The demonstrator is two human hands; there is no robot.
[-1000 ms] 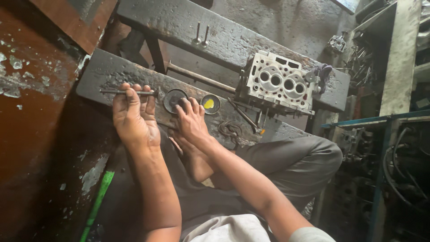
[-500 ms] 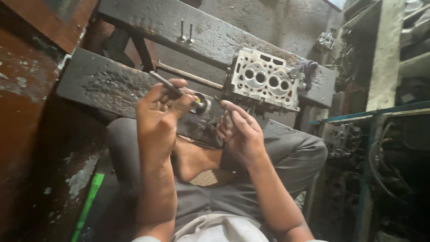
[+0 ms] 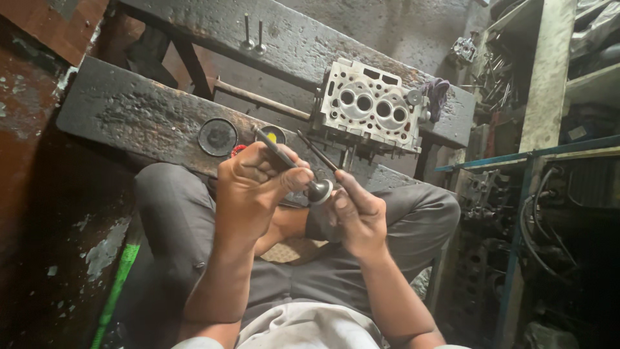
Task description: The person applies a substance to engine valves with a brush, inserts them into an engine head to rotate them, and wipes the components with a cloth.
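Head view: left hand [image 3: 248,187] grips a dark steel engine valve [image 3: 294,169] by its stem, just below the pale aluminium cylinder head [image 3: 368,106] on the black greasy worktop [image 3: 129,110]. Right hand [image 3: 355,216] pinches a thin rod [image 3: 318,151] at the valve's disc. Judged: valve out, handwork mid-way; two more valves [image 3: 252,32] stand far left, above the head.

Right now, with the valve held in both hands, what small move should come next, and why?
Probably dab paste from the small open tin onto the valve head. The left hand grips the stem, the right hand fingers touch the head, and the cylinder head with open seats waits on the bench just beyond.
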